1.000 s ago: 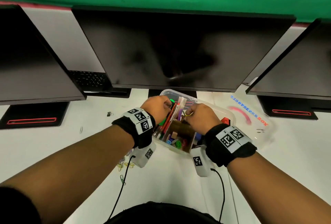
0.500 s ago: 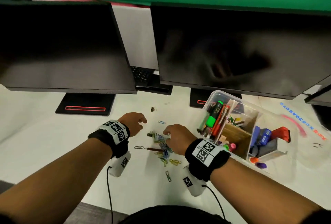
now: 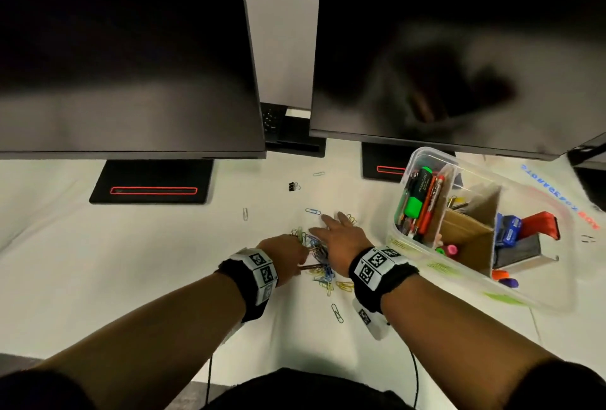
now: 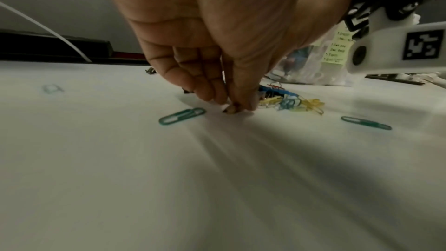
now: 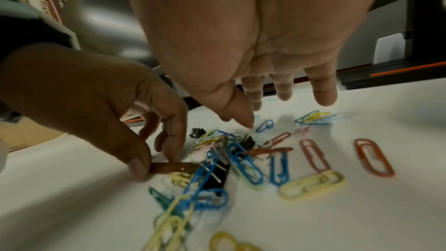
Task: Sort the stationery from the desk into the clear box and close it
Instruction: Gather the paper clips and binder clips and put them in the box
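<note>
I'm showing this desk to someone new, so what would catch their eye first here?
First, the bright heap of paper clips on the white desk, right in front of the person. The left hand pinches a brown stick-like piece at the heap's near edge, while the right hand hovers open over it. To the right stands the clear box, lid off, already packed with pens and markers.

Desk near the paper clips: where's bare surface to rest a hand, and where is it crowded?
Bare desk lies left of the left hand, below the left monitor stand, and in front of the clip pile toward the body. It is crowded under both hands, where the right hand hovers over the clips, and to the right, where the clear box stands. Stray clips dot the far side.
</note>
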